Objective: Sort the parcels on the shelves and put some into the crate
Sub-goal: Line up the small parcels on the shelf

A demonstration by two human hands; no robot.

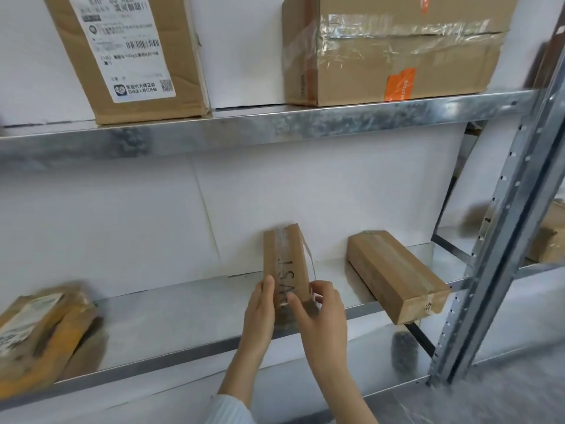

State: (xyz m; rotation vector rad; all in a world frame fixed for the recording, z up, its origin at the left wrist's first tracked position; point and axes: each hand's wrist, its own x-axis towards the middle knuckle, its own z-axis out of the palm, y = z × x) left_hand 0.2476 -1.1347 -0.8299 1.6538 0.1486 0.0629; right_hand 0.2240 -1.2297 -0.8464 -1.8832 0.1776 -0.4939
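Observation:
A narrow brown cardboard parcel with black lettering and clear tape lies lengthwise on the lower metal shelf, its near end held between both hands. My left hand lies along its left side with the fingers flat against it. My right hand grips its right side, thumb on top and fingers curled round the edge. A second brown parcel lies to the right, its near end overhanging the shelf edge. No crate is in view.
Padded brown mailers are piled at the lower shelf's left end. On the upper shelf stand a labelled box and a taped box. A perforated steel upright rises at the right, with another parcel beyond it.

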